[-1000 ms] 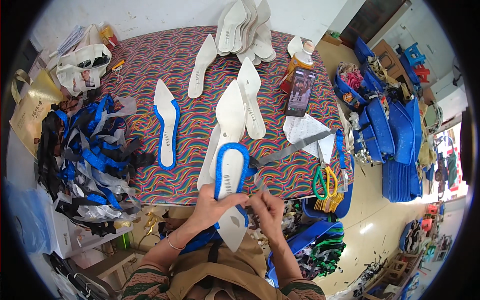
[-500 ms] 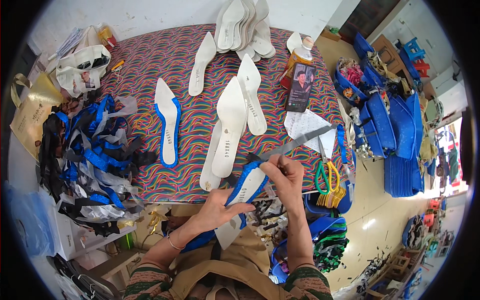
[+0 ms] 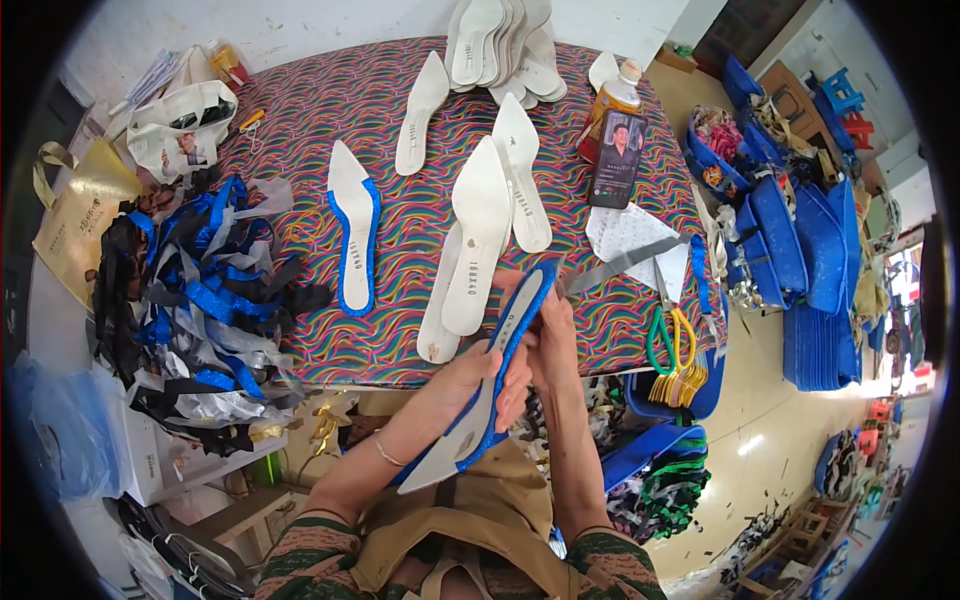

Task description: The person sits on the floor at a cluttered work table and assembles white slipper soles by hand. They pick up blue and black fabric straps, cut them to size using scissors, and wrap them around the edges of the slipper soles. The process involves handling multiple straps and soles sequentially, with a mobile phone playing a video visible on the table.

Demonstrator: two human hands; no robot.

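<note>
Both my hands hold one pointed white shoe insole (image 3: 470, 432) edged with glittery blue trim, tilted on its side just in front of the table edge. My left hand (image 3: 478, 378) grips its middle from below. My right hand (image 3: 548, 335) pinches the blue trim near the heel end. Another insole with blue edging (image 3: 353, 228) lies flat on the patterned tablecloth (image 3: 330, 120). Plain white insoles (image 3: 480, 235) lie beside it, and a stack of white insoles (image 3: 505, 40) sits at the far edge.
A heap of blue, black and silver strips (image 3: 190, 290) covers the table's left side. A phone (image 3: 617, 158) leans on a bottle (image 3: 610, 100) at right. Green and yellow scissors (image 3: 672, 335) lie near the right edge. Blue shoe parts (image 3: 800, 240) pile up on the floor.
The insole has turned from lying flat, face up, to standing on its edge. My right hand has moved up to the heel end of the trim.
</note>
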